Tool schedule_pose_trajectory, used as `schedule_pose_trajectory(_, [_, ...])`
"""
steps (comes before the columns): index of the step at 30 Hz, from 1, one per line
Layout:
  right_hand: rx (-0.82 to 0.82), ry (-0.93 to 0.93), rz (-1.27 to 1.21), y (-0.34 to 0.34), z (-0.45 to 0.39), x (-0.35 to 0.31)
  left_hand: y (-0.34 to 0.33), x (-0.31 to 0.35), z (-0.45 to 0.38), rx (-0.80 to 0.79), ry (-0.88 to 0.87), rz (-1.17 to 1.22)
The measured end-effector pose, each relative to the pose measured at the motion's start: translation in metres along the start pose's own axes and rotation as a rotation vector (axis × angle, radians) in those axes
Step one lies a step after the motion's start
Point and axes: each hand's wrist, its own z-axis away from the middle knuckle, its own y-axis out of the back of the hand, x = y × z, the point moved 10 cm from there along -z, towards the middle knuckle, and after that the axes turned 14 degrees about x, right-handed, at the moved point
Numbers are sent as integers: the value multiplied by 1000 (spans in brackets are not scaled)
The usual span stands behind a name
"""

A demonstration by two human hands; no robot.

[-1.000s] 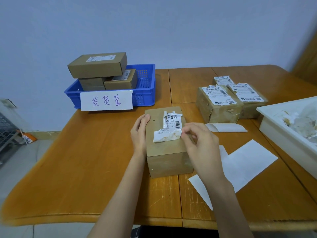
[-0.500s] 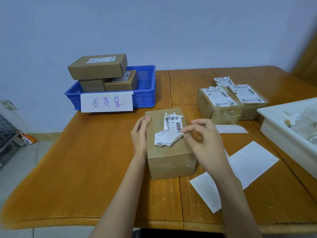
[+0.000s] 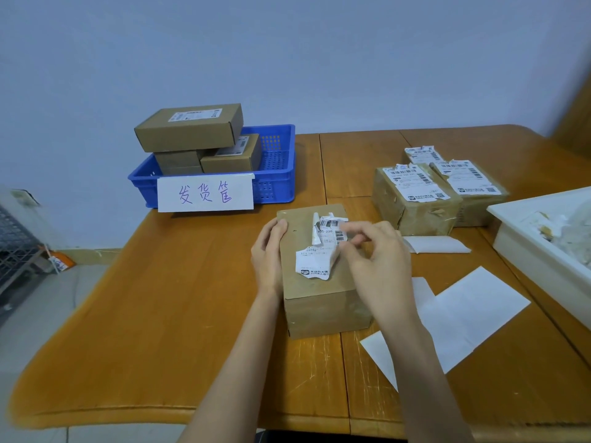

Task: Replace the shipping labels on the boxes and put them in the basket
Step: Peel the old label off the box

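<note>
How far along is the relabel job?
Done: three boxes in the blue basket. In hand: left hand steadies the box; right hand peels its torn label. Left: three boxes with old labels.

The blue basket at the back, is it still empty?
No, the blue basket already holds several brown boxes, stacked at its left end.

Bare table [image 3: 160, 314] left of box [image 3: 319, 302]: open passage toward blue basket [image 3: 275, 183]. Right side crowded: paper sheets [image 3: 463, 314], two labelled boxes [image 3: 415, 203], white tray [image 3: 527, 247].
</note>
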Motion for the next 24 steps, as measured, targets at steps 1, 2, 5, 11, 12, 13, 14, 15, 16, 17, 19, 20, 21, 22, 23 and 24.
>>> schedule_pose_trajectory(1, [40, -25, -3, 5, 0, 3, 0, 0, 0, 1, 2, -2])
schedule_pose_trajectory(2, [76, -44, 6, 10, -1, 6, 0, 0, 1, 4, 5, -4])
schedule_pose_trajectory(5, [65, -28, 88, 11, -2, 10, 1, 0, 1, 17, 1, -1])
schedule_pose_trajectory(11, [-31, 84, 145, -1, -5, 2, 1, 0, 1, 11, -3, -1])
schedule_pose_trajectory(12, [-30, 103, 162, -3, -5, 0, 1, 0, 1, 12, -4, 1])
schedule_pose_trajectory(13, [-13, 131, 187, -4, -5, -3, 1, 0, 1, 14, -3, 0])
schedule_pose_trajectory(14, [15, 168, 216, -4, -5, -6, 1, 0, 1, 16, -3, 0])
schedule_pose_trajectory(15, [44, 203, 243, -4, -5, -10, 1, 0, 1, 18, -4, 0])
schedule_pose_trajectory(16, [64, 226, 261, -4, -4, -13, 1, 1, 1, 18, -6, -1])
schedule_pose_trajectory(17, [72, 235, 270, -4, -3, -15, 2, 1, 2, 18, -6, 0])
schedule_pose_trajectory(19, [64, 235, 271, -6, -3, -17, 1, 2, 2, 21, 0, 6])
schedule_pose_trajectory(20, [51, 231, 269, -7, -3, -17, 2, 2, 2, 23, 1, 8])
schedule_pose_trajectory(21, [33, 222, 261, -8, -4, -16, 2, 1, 2, 24, 0, 6])
schedule_pose_trajectory(22, [15, 199, 241, -8, -4, -15, 2, 1, 1, 22, -5, 0])
schedule_pose_trajectory(23, [0, 156, 196, -8, -4, -12, 2, 1, 1, 20, -9, -5])
schedule_pose_trajectory(24, [1, 92, 135, -6, -5, -8, 2, 2, 1, 18, -13, -6])
